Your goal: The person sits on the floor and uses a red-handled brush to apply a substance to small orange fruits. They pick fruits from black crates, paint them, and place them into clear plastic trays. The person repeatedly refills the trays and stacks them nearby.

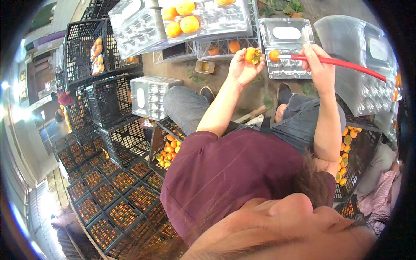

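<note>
A persimmon (pixel 250 56) with its green calyx rests in my left hand (pixel 240 72), held by the fingertips. In my right hand (pixel 316 61) is a long red tube or rod (pixel 354 66) with a white tip (pixel 285 57); I cannot tell its exact kind. The tip points at a persimmon (pixel 273 55) in an open clear plastic clamshell tray (pixel 289 71) on the ground between the hands. Whether the tip touches that fruit is not clear. Ahead on the left, several persimmons (pixel 189 24) sit in another clear moulded tray (pixel 224 21).
Nested clear clamshells stand at right (pixel 347 65) and left (pixel 151 97). Black crates of persimmons flank me at left (pixel 152 152) and right (pixel 360 162). A small box (pixel 204 67) lies on the ground ahead. Another person (pixel 383 191) sits close at right.
</note>
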`<action>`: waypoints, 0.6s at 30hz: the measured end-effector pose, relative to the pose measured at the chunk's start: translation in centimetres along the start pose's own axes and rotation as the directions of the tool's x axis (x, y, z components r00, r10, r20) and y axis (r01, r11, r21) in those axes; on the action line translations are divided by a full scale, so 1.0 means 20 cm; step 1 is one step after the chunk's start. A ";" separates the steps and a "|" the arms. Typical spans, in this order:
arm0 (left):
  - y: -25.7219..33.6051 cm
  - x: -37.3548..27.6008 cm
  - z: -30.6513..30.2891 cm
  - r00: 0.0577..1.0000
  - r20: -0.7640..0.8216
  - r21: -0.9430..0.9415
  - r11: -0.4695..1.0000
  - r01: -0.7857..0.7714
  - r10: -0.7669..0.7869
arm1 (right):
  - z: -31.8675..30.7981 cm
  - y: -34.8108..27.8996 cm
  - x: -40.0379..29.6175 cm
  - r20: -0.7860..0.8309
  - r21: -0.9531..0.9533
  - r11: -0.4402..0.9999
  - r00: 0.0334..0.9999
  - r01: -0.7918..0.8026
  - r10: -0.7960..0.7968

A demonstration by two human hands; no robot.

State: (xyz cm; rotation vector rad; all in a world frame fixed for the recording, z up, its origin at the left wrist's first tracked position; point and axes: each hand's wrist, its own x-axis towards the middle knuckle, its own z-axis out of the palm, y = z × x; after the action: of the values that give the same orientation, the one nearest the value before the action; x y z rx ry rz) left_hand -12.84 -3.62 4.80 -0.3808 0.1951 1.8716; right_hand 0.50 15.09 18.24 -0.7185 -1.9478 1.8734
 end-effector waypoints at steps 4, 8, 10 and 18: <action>-0.05 -0.03 0.09 0.993 0.066 0.026 0.995 0.092 -0.094 | 0.06 0.02 -0.01 0.020 0.004 1.000 1.000 0.005 -0.005; -0.11 -0.04 0.15 0.983 0.114 0.164 0.979 0.123 -0.143 | 0.10 0.01 -0.02 0.033 -0.009 0.999 0.999 0.037 -0.037; -0.14 -0.04 0.17 0.973 0.145 0.152 0.976 0.156 -0.178 | 0.11 0.05 -0.02 0.063 -0.039 0.997 0.996 0.064 -0.062; -0.16 -0.04 0.20 0.945 0.164 0.115 0.957 0.265 -0.282 | 0.03 0.01 -0.01 0.000 0.005 1.000 1.000 -0.010 0.010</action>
State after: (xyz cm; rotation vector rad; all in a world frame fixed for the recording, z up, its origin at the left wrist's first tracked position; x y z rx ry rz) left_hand -10.37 -1.95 8.98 -0.1646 0.0993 1.6049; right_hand 0.34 14.54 17.94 -0.7284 -1.9416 1.8837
